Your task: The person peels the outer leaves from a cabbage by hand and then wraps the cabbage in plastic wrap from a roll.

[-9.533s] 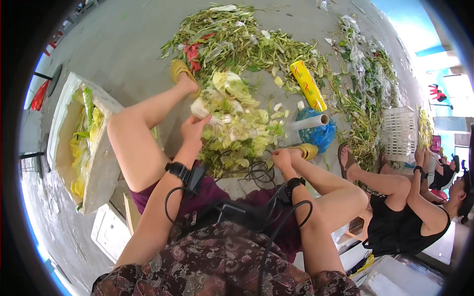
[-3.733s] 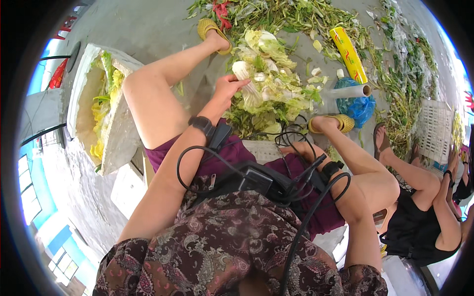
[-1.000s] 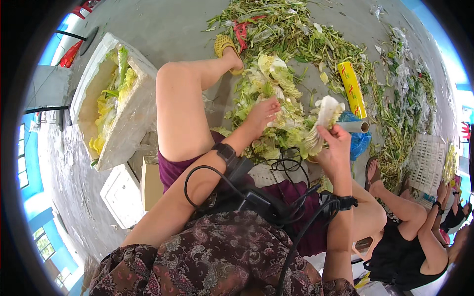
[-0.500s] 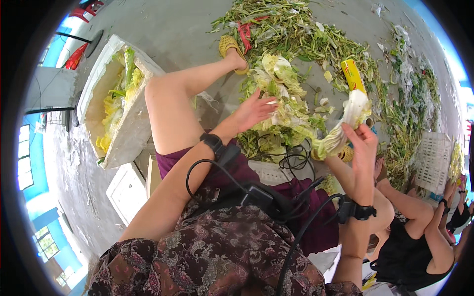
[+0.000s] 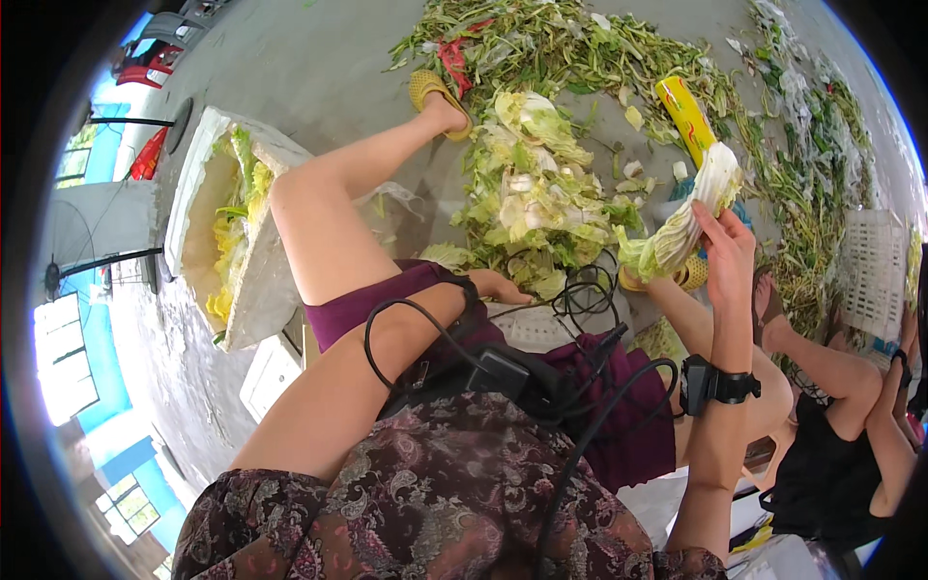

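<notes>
My right hand [image 5: 727, 253] pinches a napa cabbage leaf [image 5: 681, 230] between thumb and fingers. The leaf is held up, its white rib end at the top right and its green frilly end hanging lower left. Low between my knees, my left hand [image 5: 500, 287] reaches down at the rim of a white plastic crate [image 5: 541, 329]. Its fingers are mostly out of sight, so whether they hold anything is unclear. Loose black cables [image 5: 590, 300] hang beside it. Just beyond lies a heap of cabbage leaves [image 5: 536, 184] on the floor.
To the left stands a white foam box [image 5: 261, 261] with yellow-green cabbage inside. A yellow cylinder [image 5: 686, 121] is behind the held leaf. Green vegetable scraps [image 5: 580, 58] cover the far floor. At right, another person in black [image 5: 831, 464] sits near a white crate [image 5: 867, 271].
My left hand has dropped from above the leaf heap to the crate between my knees. The right hand, still holding the leaf, has shifted slightly up and right.
</notes>
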Available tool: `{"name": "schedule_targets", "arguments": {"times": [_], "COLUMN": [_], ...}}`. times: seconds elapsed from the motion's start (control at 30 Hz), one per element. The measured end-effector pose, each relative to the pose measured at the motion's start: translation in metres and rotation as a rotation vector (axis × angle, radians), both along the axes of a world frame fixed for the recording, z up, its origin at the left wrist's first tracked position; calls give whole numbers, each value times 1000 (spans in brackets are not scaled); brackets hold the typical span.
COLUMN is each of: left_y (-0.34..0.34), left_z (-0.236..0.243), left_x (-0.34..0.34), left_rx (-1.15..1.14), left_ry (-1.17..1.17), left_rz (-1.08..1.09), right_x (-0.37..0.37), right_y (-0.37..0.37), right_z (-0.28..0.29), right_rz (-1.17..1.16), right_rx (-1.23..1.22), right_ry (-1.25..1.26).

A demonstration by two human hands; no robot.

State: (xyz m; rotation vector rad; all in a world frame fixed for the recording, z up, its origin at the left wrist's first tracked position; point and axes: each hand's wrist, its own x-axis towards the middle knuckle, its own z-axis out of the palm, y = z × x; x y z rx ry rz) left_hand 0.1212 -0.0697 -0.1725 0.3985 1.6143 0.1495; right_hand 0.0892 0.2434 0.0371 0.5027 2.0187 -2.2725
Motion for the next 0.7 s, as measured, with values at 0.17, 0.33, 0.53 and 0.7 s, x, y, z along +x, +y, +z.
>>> {"name": "schedule_targets", "arguments": {"times": [0.17,0.33,0.53,0.7], "left_y": [5,-17,-6,-25], "left_z": [-12,-15,28,23], "left_x": [4,23,9,8], "left_rx": [-32,235,30,-3], "left_ry": [-132,-553,-662,-721], "left_rz": [105,158,263,327], "right_x": [2,-1,1,-3], "right_y": [6,-2,4,-7], "right_z": [-7,-11,-19,-15], "right_rz": [-65,-20,14,80], "right_rx": [5,-51,-38,-47], "right_ry": [-52,-76,-126,-126]}}
